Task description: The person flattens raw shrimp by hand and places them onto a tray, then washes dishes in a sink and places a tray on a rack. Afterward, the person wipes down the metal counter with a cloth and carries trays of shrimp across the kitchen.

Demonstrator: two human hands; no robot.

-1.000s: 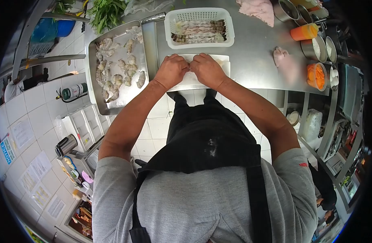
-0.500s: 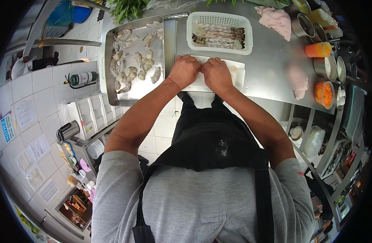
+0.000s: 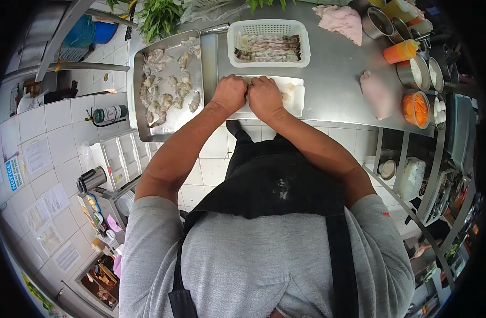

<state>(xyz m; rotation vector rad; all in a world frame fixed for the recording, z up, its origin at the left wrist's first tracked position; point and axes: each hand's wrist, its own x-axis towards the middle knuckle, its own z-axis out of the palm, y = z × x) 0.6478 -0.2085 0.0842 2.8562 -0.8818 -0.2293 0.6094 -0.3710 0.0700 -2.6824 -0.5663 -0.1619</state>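
Observation:
Both hands are together over a white rectangular tray (image 3: 296,108) at the near edge of the steel table. My left hand (image 3: 231,94) is closed with its fingers curled under; what it grips is hidden. Right beside it, my right hand (image 3: 265,97) is closed too, its hold also hidden. Small pale bits (image 3: 289,93) lie in the tray's right part. Beyond the hands, a white perforated basket (image 3: 268,59) holds a row of peeled, stretched shrimp (image 3: 268,49). To the left, a metal tray (image 3: 171,123) holds several unstretched shrimp (image 3: 183,85).
Green leaves (image 3: 161,18) lie at the back left. A pink cloth (image 3: 339,22) is at the back right, another pinkish item (image 3: 375,94) nearer. An orange bottle (image 3: 400,51), metal pots (image 3: 379,24) and an orange-filled tub (image 3: 416,109) line the right end.
The whole view has shifted, with the table items now further left. My hands have turned, their fingers curled more tightly with knuckles up, and remain side by side over the white tray.

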